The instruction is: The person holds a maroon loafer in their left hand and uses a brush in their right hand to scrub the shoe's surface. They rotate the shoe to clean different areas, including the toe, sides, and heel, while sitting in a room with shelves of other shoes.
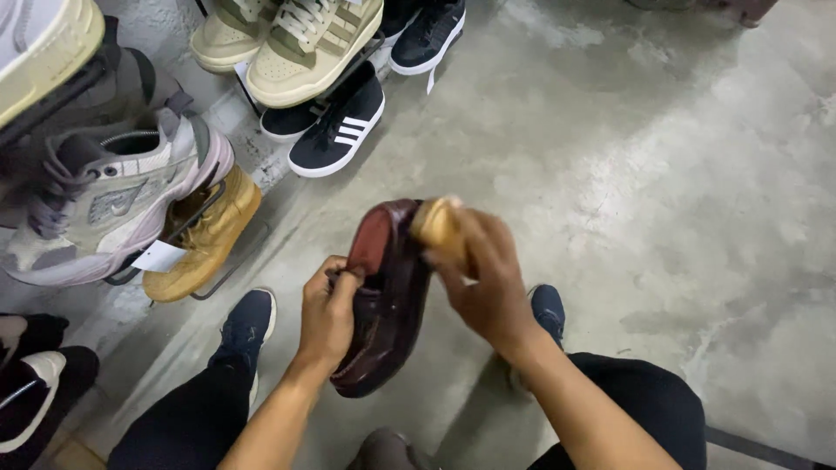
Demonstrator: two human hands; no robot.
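Here, in the single head view, a dark maroon leather shoe (387, 305) sits at the centre of the frame, held in the air above the grey concrete floor (662, 174) between the person's knees. The left hand (326, 318) is closed on the shoe's near edge at its opening, fingers curled over the rim and thumb outside, wrist straight, forearm rising from the bottom of the frame. The right hand (488, 278) is wrapped around a tan, rounded brush or pad (435, 222) and presses it against the shoe's upper end; motion blur hides its exact shape. That wrist bends inward, with the forearm coming in from the lower right.

Judging by its look, the shoe is stiff in the sole and firm but slightly yielding in the upper, moderately light, and its glossy leather seems likely to slip under a loose grasp. The collar rim and the heel look like the surest places to hold it.

Blue sneakers (248, 318) on the person's feet show lower left and just right of centre. At the upper left, a rack (196, 213) carries grey, tan and beige shoes, with black striped sneakers (340, 130) on the floor beside it.
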